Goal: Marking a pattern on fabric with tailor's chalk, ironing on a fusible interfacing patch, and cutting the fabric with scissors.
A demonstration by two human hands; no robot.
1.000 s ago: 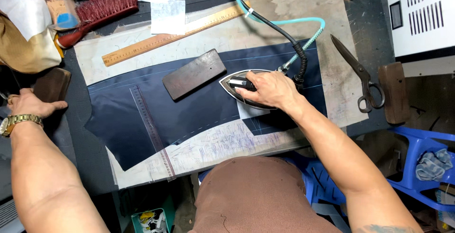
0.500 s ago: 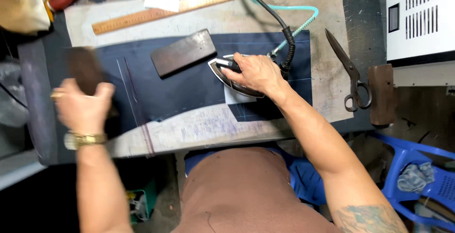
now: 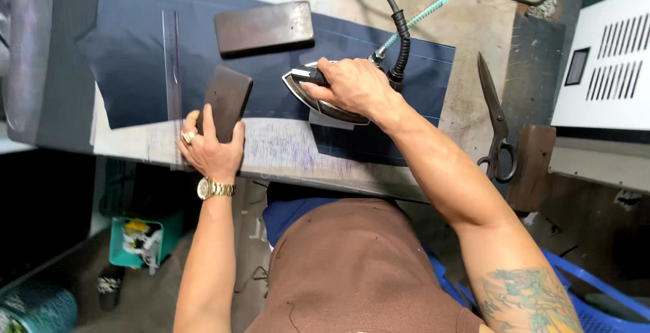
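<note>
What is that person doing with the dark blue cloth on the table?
A person is pressing a dark blue cloth spread flat on a work table. The right hand grips an iron sitting on the cloth. The left hand holds a dark wooden block against the cloth near its front edge. A second block lies on the cloth farther back, and big scissors rest off to the right.
</note>
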